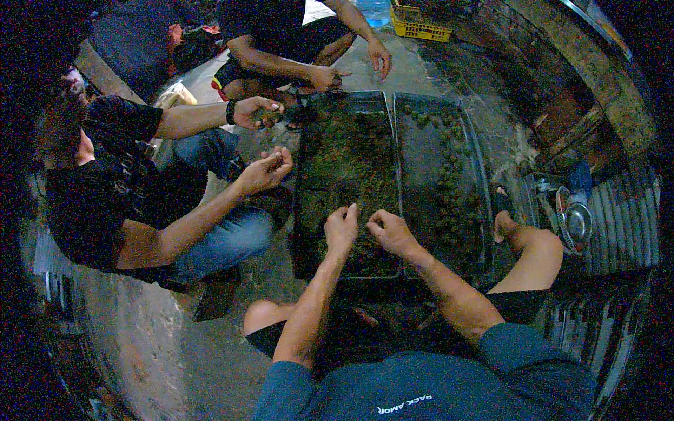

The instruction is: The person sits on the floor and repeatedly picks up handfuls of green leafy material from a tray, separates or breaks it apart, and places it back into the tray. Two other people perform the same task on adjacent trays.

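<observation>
My left hand (341,229) hovers over the near part of a dark rectangular tray (398,210), thumb against the curled fingers. Close beside it, my right hand (392,231) has its thumb and fingertips pinched together near the tray's right side. The picture is too dark and grainy to show whether either hand holds something small. Loose brownish-green plant-like material (347,158) covers the floor of this tray. Against its right side lies a second tray (421,147), where small rounded clumps (453,179) sit along the right half and the far edge.
At the left, a co-worker's two hands (266,171) are raised beside the tray. Another person's hand (326,78) is at its far edge. A yellow plastic crate (421,29) stands on the concrete floor behind. Metal bowls (577,221) lie by corrugated sheeting (624,221) at the right.
</observation>
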`<state>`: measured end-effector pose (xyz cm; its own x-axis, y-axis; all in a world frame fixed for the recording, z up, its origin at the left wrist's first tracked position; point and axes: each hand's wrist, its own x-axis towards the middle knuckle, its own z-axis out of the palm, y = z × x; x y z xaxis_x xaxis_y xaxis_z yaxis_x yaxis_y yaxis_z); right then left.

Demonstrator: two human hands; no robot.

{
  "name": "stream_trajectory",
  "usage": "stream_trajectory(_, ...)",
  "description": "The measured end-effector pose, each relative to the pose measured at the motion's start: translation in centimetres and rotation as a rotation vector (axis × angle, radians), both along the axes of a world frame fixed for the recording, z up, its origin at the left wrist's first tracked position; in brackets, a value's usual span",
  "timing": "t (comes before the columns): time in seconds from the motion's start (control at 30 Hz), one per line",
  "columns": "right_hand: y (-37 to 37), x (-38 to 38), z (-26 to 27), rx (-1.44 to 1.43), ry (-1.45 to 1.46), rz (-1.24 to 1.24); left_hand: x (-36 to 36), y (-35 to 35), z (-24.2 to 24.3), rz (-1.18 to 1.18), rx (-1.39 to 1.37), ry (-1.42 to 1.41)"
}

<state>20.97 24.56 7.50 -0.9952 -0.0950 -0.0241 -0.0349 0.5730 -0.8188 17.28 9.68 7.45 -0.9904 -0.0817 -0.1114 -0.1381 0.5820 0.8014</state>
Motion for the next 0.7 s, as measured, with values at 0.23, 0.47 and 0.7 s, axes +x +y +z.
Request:
stream_trajectory(0.23, 1.9, -1.2, -4.1, 0.216, -0.031, -0.095, -1.2, -0.6, 1.0, -0.071, 0.050, -0.162)
stream_trajectory(0.47, 2.8, -2.2, -5.4, 0.181, -0.055, -0.082, -1.6, 0.4, 0.6, -0.141, 0.680, -0.395)
stream_trajectory(0.7, 4.9, 1.1, -3.1, -1.012, -0.467, -0.391, -1.6, 1.5, 2.2, 0.141, 0.935, -0.528)
